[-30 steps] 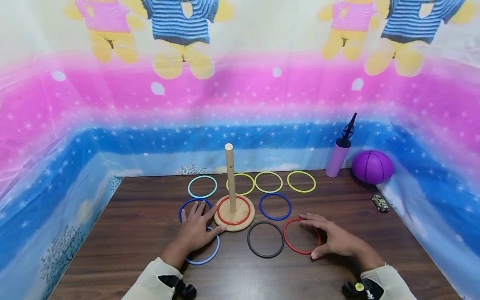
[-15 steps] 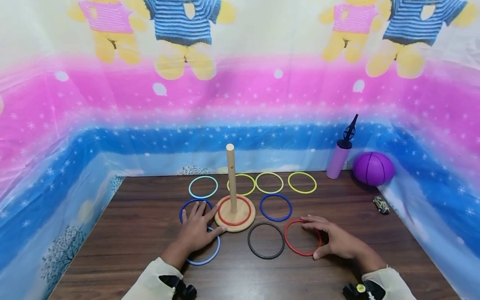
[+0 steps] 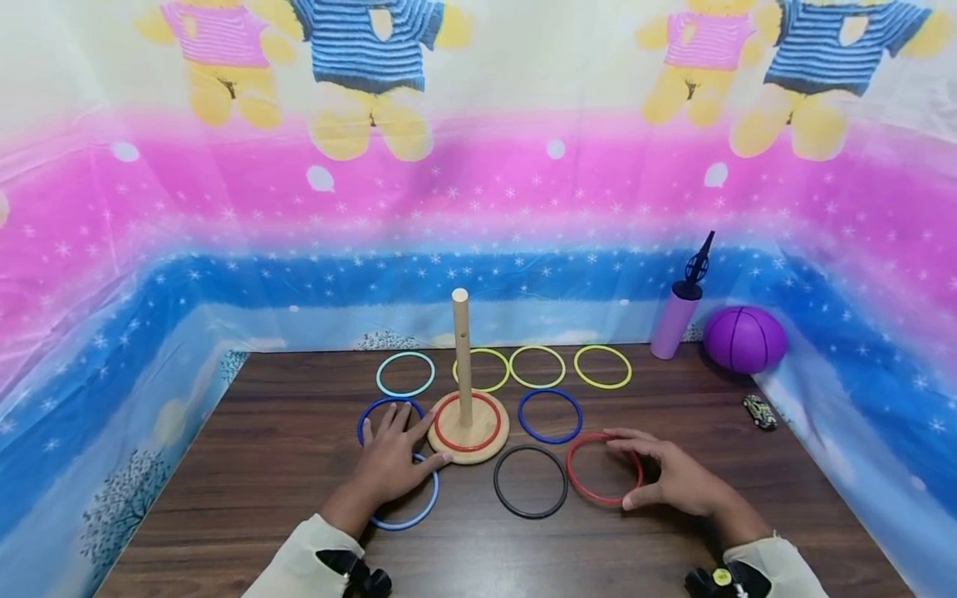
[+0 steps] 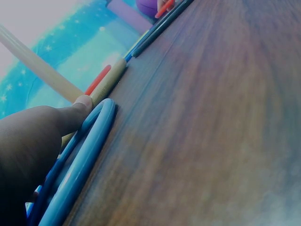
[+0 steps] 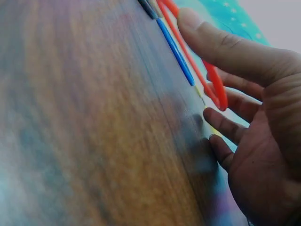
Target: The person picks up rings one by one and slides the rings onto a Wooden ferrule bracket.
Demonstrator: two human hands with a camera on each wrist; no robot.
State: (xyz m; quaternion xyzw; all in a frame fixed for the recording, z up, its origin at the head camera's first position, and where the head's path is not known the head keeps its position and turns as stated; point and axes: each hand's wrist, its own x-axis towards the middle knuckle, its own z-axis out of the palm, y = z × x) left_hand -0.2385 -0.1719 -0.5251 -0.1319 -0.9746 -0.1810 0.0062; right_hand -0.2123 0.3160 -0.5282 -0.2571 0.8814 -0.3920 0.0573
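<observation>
A wooden peg stand (image 3: 462,357) stands mid-table, and a red ring (image 3: 482,444) lies on its round base (image 3: 503,432). My left hand (image 3: 392,465) lies flat over a light blue ring (image 3: 407,525) and a dark blue ring (image 3: 361,419), its fingertips touching the base. In the left wrist view the left hand (image 4: 28,150) rests on the light blue ring (image 4: 80,165). My right hand (image 3: 658,475) curls its thumb and fingers round the right edge of a second red ring (image 3: 579,490). The right wrist view shows that red ring (image 5: 214,87) between thumb and fingers of the right hand (image 5: 263,141).
A black ring (image 3: 495,482), a dark blue ring (image 3: 519,415), a teal ring (image 3: 377,374) and three yellow rings (image 3: 576,366) lie round the stand. At the back right are a purple pump (image 3: 673,320), a purple ball (image 3: 743,339) and a toy car (image 3: 760,411). Printed curtains wall the table.
My right hand's fingers have curled in over the red ring's right edge and its thumb has closed toward them. The left hand has not moved.
</observation>
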